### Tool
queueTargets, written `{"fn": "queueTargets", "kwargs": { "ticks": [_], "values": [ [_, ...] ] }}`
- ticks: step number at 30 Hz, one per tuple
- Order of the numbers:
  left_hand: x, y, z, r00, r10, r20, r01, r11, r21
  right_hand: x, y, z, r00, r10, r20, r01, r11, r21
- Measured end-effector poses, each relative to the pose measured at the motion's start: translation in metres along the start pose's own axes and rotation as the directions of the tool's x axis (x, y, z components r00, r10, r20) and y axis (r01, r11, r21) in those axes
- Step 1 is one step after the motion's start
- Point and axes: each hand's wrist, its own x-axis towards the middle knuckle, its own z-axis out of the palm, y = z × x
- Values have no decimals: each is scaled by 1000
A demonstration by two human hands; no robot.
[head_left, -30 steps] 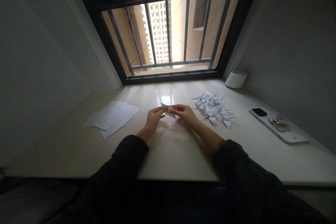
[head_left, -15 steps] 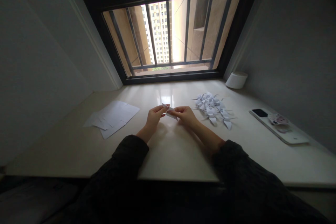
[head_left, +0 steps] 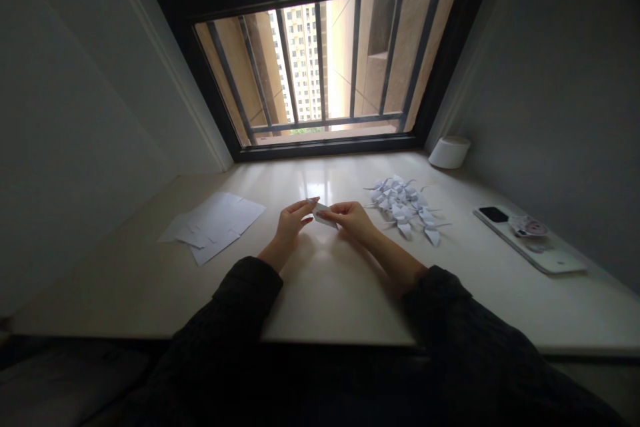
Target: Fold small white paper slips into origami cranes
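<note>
A small folded piece of white paper is held between my two hands above the white sill. My left hand pinches its upper left corner with thumb and forefinger. On the other side, my right hand grips the paper with the thumb on top and the fingers behind. Parts of the paper are hidden by my fingers, so its full shape does not show. Just right of my right hand lies a pile of folded white paper cranes with thin pointed ends.
Loose white paper sheets overlap on the left of the sill. A phone with a round grip on its back lies at the right. A white cup-like object stands in the far right corner, near the barred window.
My left fingers have shifted slightly at the paper's upper left corner, and less of its tip sticks out past them. The right hand keeps its grip almost unchanged.
</note>
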Motion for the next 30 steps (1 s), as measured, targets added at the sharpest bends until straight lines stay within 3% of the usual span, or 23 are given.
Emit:
{"fn": "queueTargets", "kwargs": {
  "ticks": [27,30],
  "values": [
    [1,0,1,997,-78,12,79,993,-90,-2,-3,3,999,52,14,-53,998,40],
    [5,3,-6,995,-87,-43,83,993,-83,-3,-1,2,997,77,1,-77,996,51]
  ]
}}
